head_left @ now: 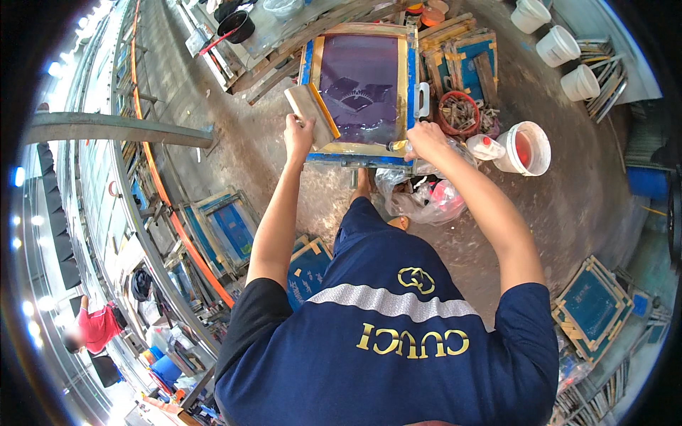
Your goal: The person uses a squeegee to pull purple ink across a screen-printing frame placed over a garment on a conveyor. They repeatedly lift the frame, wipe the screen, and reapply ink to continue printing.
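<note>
In front of me is a screen printing frame point(317, 157) with tan and blue tape along its edges. Its mesh point(359, 85) is dark purple, wet and shiny, with a half-round pattern near the middle. My left hand point(298, 136) grips a wide squeegee point(310, 112) by its wooden side, and the orange blade edge leans over the screen's left border. At the lower right corner of the frame, my right hand point(426, 140) has its fingers closed round a small tool point(398, 145) with a yellowish part. The hand partly hides that tool, so its kind is unclear.
Right of the screen are a red basket point(459, 113) of scraps, a white jug point(485, 148) and a white bucket point(524, 149) with red inside. A plastic bag point(419, 199) lies below. Top left is a black pan point(236, 28). A person point(99, 325) is far left.
</note>
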`<state>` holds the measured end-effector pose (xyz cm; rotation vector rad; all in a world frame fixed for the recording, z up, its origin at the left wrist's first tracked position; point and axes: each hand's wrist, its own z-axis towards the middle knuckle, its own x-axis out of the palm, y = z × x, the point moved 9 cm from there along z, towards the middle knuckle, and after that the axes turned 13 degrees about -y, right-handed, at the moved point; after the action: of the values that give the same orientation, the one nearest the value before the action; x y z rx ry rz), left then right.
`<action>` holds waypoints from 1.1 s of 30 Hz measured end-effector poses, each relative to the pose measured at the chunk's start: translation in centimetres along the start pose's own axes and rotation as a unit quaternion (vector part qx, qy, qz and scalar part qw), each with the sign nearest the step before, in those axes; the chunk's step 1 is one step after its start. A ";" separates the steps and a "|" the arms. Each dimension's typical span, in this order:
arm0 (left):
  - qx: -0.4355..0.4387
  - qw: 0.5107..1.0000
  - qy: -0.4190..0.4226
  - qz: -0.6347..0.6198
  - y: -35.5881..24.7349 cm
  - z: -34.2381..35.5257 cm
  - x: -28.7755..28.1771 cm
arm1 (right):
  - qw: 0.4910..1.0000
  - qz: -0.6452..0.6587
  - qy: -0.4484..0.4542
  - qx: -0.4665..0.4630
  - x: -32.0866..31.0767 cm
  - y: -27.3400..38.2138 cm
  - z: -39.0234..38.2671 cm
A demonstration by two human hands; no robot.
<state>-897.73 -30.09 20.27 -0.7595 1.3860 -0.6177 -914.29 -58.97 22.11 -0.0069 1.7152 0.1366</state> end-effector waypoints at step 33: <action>0.128 0.988 0.071 0.037 -7.4 -6.8 13.9 | 0.873 0.191 -0.393 0.218 -3.5 -5.0 -15.4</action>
<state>-902.76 -46.22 17.16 -0.4625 1.4247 -0.7866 -928.48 -65.70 27.30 0.6459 0.8772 0.0293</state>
